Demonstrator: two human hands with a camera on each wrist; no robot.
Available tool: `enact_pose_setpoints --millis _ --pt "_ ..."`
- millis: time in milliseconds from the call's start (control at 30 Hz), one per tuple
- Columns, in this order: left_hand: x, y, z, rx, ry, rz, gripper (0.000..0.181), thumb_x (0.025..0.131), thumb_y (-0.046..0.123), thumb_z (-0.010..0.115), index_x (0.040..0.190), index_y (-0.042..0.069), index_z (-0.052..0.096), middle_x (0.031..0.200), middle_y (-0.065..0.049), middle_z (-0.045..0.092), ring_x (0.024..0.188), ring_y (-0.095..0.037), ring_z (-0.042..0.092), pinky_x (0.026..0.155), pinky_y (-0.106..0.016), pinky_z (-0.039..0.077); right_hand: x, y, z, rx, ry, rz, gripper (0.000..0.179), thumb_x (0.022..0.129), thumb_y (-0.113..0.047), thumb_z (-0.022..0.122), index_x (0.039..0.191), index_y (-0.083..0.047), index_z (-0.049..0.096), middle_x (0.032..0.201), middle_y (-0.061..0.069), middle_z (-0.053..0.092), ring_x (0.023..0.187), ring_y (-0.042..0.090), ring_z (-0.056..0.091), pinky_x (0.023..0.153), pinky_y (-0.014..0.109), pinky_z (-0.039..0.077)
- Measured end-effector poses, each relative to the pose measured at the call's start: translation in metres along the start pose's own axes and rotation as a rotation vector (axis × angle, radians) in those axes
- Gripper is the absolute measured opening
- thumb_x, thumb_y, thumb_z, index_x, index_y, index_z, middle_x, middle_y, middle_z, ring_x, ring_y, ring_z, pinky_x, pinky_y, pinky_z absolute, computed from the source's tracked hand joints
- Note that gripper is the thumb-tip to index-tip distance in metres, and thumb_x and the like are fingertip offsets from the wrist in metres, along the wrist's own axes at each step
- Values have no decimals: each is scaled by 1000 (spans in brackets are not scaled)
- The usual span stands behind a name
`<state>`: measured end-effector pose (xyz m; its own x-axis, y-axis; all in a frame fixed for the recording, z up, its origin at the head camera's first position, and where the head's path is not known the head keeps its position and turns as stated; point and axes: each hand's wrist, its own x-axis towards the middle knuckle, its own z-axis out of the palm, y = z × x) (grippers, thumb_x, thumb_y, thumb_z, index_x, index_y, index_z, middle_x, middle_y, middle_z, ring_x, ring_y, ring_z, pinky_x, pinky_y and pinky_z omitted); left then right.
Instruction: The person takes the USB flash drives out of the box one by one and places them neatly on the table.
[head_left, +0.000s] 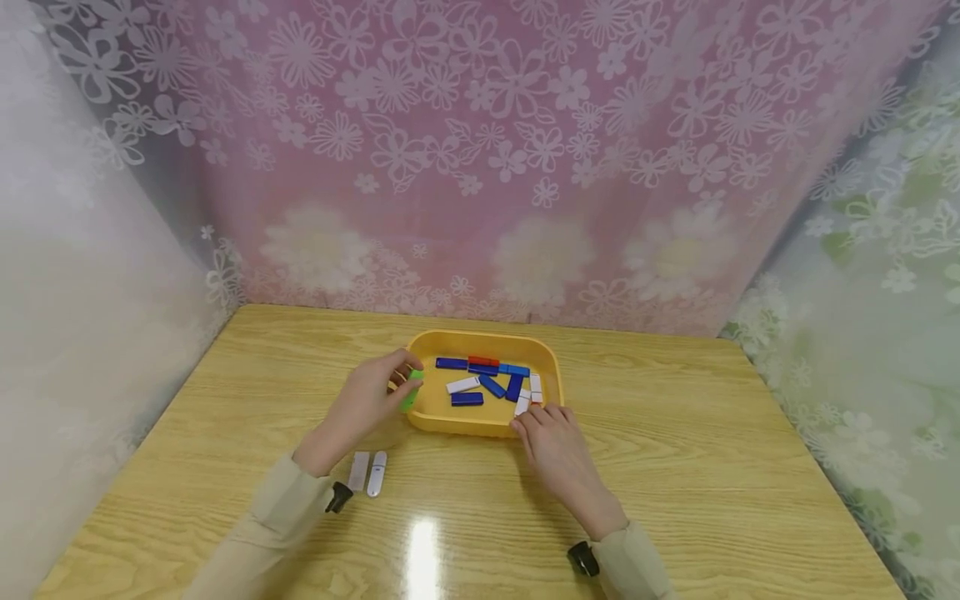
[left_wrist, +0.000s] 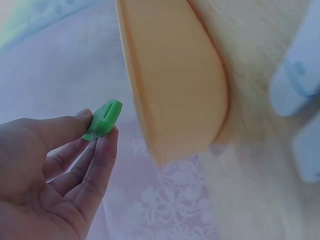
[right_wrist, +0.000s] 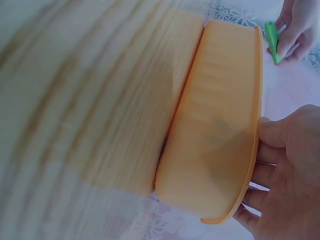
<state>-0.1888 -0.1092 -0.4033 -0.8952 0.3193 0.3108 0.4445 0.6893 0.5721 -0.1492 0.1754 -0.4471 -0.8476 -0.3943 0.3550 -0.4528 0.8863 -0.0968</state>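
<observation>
My left hand (head_left: pixel 365 398) pinches a green USB flash drive (head_left: pixel 412 392) between thumb and fingers, at the left end of a yellow tray (head_left: pixel 480 429). In the left wrist view the drive (left_wrist: pixel 105 120) is held up beside the tray's wall (left_wrist: pixel 175 85). My right hand (head_left: pixel 558 454) is at the tray's front right corner, fingers over the rim. Its fingertips reach inside near a white flash drive (head_left: pixel 522 403). In the right wrist view the thumb touches the rim (right_wrist: pixel 257 100); the other fingertips are hidden behind it, so I cannot tell whether they hold anything.
Several blue flash drives (head_left: pixel 467 399), a red one (head_left: pixel 483 361) and more white ones (head_left: pixel 462 385) lie in the tray. On the wooden table (head_left: pixel 712 467), in front of the tray, are two white drives (head_left: pixel 377 473). A pink floral curtain (head_left: pixel 480 167) hangs behind.
</observation>
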Motion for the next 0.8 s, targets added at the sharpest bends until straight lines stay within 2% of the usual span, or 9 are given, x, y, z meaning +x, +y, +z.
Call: enact_pose_setpoints --millis 133,233,367,600,800 --pt "-16 -7 -3 -16 28 -8 18 93 14 74 109 7 68 91 -3 73 79 -18 71 71 -31 59 0 0 0 -2 -2 -6 18 104 -20 59 95 -10 71 94 3 69 90 25 60 94 48 46" --pt "-26 -10 -3 -40 19 5 17 92 11 75 107 7 68 88 -1 72 78 -16 70 70 -29 59 1 0 1 2 0 -6 19 103 -19 59 95 -9 72 95 4 69 90 26 60 93 48 47" --pt "-39 -11 0 -57 -47 15 13 93 12 74 104 9 68 86 2 72 76 -13 69 68 -24 57 1 1 1 -3 4 -5 19 103 -20 59 95 -9 72 95 4 69 90 26 60 93 48 47" --pt "-55 -13 13 -65 -180 -71 10 93 11 74 100 13 68 88 1 72 76 -10 68 67 -23 55 0 1 3 -11 -2 -3 19 104 -21 59 96 -10 72 96 3 70 91 25 60 95 48 47" --pt "-58 -12 25 -30 -200 -116 15 90 7 76 101 12 68 89 -2 73 78 -14 69 68 -26 56 1 1 2 -5 5 -6 19 104 -21 59 95 -10 72 95 3 69 90 25 60 94 48 47"
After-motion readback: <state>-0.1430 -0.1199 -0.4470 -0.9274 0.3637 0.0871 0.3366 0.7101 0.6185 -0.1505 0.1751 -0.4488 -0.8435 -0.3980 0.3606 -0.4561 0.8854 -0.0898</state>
